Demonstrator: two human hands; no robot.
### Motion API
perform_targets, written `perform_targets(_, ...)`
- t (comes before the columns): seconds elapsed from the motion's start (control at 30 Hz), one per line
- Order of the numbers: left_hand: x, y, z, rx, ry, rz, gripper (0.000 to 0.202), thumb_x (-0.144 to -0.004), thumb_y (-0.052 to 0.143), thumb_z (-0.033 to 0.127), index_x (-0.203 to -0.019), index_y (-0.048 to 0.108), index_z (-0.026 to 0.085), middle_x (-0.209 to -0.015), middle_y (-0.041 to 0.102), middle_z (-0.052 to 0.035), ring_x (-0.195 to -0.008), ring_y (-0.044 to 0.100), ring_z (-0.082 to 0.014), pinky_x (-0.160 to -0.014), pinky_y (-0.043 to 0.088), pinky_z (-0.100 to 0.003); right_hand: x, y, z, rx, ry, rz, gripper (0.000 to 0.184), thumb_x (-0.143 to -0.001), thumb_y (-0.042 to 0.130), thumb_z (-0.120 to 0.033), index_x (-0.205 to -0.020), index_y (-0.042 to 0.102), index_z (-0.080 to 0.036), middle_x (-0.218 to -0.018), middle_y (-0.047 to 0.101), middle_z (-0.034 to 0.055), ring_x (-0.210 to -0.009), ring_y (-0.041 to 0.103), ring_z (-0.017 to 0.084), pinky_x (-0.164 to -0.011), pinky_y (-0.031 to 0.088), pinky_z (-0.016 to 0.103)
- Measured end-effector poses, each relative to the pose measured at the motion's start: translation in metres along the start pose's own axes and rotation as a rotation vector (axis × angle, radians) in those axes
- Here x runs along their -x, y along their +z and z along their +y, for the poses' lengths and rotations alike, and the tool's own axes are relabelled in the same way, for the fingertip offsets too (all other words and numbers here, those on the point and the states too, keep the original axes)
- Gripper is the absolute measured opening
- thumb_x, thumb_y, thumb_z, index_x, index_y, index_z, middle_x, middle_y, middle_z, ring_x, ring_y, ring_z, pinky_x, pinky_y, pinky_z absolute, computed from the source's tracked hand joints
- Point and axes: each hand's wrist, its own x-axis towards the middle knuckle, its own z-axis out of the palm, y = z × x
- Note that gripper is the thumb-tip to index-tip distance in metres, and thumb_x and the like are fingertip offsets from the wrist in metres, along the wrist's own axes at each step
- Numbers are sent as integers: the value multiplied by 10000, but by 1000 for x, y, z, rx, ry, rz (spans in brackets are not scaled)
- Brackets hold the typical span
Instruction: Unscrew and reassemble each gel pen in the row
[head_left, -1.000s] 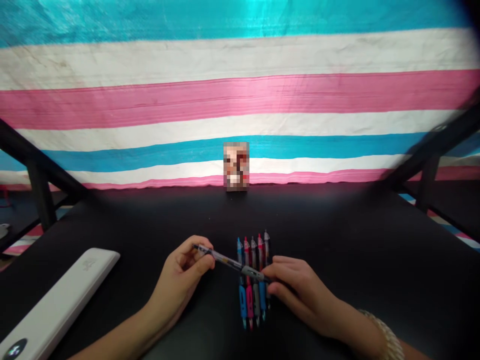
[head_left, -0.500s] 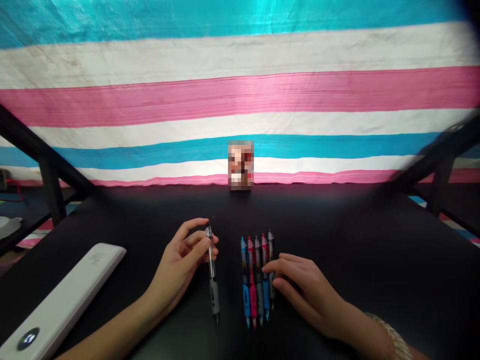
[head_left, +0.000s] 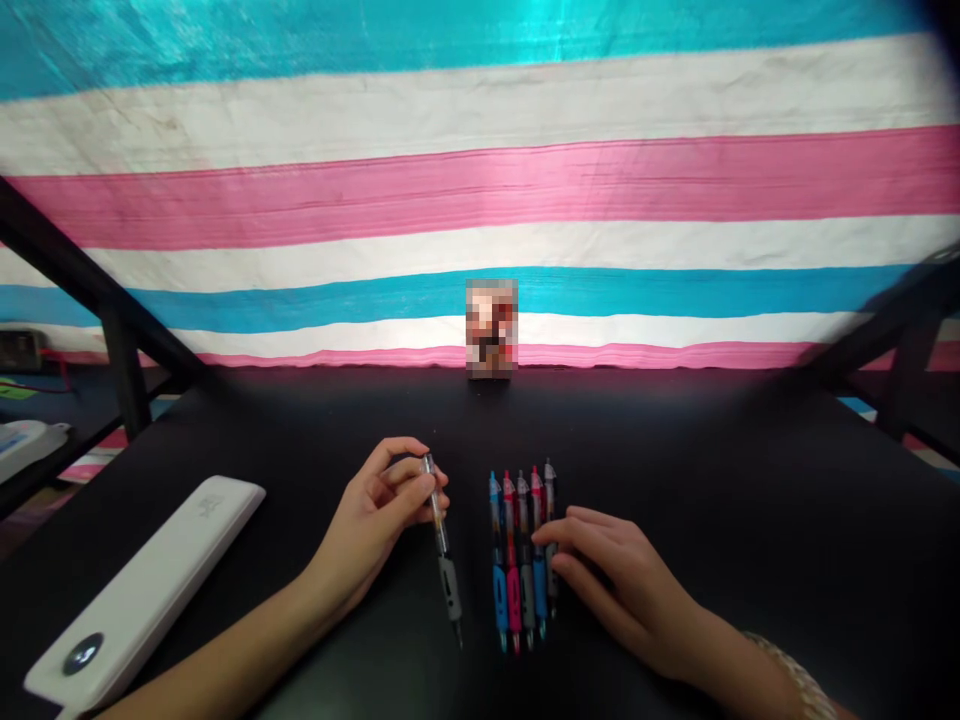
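Observation:
My left hand (head_left: 394, 505) grips a clear retractable pen (head_left: 448, 585) with a grey grip, its tip pointing down toward me. The left index finger presses on the pen's top end, and the thumb lies along the barrel. Right of it, several similar pens lie side by side in a row: a blue one (head_left: 500, 598), a pink one (head_left: 514, 600), a grey one (head_left: 527, 600), one with a red top and blue grip (head_left: 540, 590), and another grey pen (head_left: 551, 490) at the right end. My right hand (head_left: 619, 570) rests over the row's right end, fingers extended, index fingertip on the red-topped pen.
A long white device (head_left: 150, 590) with a round dark display lies at the left on the black table (head_left: 360, 410). A small blurred box or card (head_left: 491, 330) stands at the back edge. Black frame bars (head_left: 124, 340) slope at both sides, before a striped sheet (head_left: 300, 200).
My left index finger has pushed down the black button at the pen's top. The pen's lower end has swung slightly right. The whole view has shifted a little; my right hand stays on the row.

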Motion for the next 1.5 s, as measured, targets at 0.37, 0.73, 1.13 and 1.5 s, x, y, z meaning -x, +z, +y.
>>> perform_targets(0.37, -2, -6, 0, -11, -6, -19, 229, -841, 792, 240, -1011, 645, 199, -862, 721, -9, -760, 707, -153, -715, 575, -259, -1, 0, 1, 1, -23, 39, 185, -1016, 463, -174, -1096, 630, -174, -780, 637, 41, -686, 609, 179, -607, 461, 286)
perform_targets(0.73, -6, -9, 5, -53, 52, -9, 287, -821, 812, 262, -1049, 652, 191, -858, 737, -18, -742, 710, -148, -702, 585, -256, 1, 1, 1, 42, -38, 57, 173, -1006, 465, -156, -1074, 619, -200, -775, 640, 34, -681, 636, 185, -600, 485, 284)
perform_targets(1.13, -20, -24, 22, -389, 148, -8, 324, -775, 785, 330, -993, 603, 173, -768, 677, -5, -678, 712, -180, -620, 592, -299, 2, 3, 4, 118, -115, 93, 175, -984, 507, -176, -1096, 636, -216, -787, 700, 36, -696, 718, 183, -604, 582, 235)
perform_targets(1.5, -30, -54, 27, -1085, 181, 21, 248, -749, 707, 207, -986, 635, 220, -680, 583, 57, -568, 590, -149, -570, 421, -254, 6, 4, 7, 138, -105, 83, 189, -976, 539, -193, -1126, 647, -225, -814, 718, 38, -720, 736, 189, -638, 613, 244)
